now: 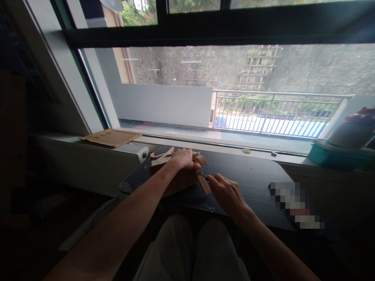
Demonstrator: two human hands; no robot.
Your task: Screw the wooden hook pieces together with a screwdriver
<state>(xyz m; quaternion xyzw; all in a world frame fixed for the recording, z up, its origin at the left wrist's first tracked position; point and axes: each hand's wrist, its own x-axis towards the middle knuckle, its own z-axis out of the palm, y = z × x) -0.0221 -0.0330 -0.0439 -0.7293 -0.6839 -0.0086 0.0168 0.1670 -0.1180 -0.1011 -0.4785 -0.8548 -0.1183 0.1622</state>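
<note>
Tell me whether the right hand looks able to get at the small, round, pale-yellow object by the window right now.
Probably yes: nothing seems to block the way from the right hand over the black tabletop to the round object, though the thin, dark tool it holds likely needs releasing first.

We can't make out the pixelated item (295, 206), thin tool (203, 176) end inside right hand (227, 192), or brown object (185, 180) under left hand (183, 159).

The head camera looks down from nearby over a dark table (249, 183), facing a window (222, 70).
</note>
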